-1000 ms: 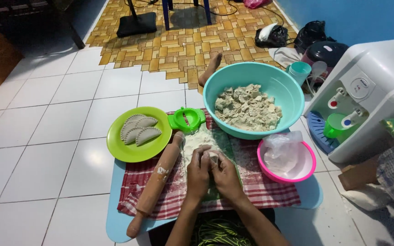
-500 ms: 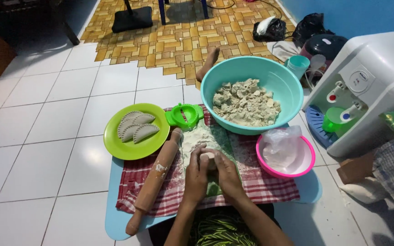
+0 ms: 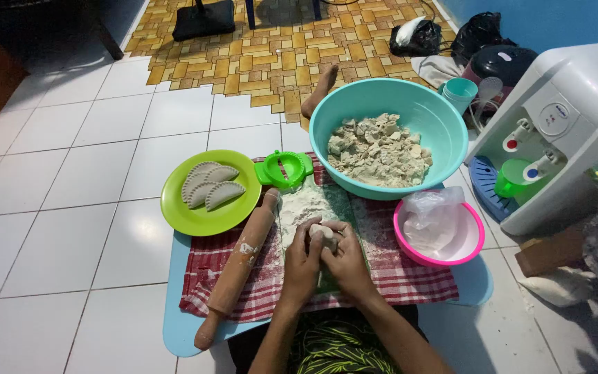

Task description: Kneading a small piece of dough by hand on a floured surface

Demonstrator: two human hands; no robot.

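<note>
White tile floor [image 3: 70, 180], checkered cloth [image 3: 410, 277] on a blue mat | green plate [image 3: 195, 215] of folded dumplings — rolling pin [image 3: 240, 266] beside it | left hand [image 3: 301, 266] and right hand [image 3: 346, 262] cupped closed around a dough lump [image 3: 324, 234] over the floured patch | teal bowl [image 3: 389, 135], pink bowl [image 3: 441, 232] right | since earlier — hands unmoved, same clasp.

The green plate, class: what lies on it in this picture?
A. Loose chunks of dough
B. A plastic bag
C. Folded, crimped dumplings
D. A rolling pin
C: the green plate carries a few half-moon dumplings with crimped edges, while the rolling pin lies on the checked cloth, the dough chunks fill the teal bowl, and the plastic bag sits in the pink bowl.
</note>
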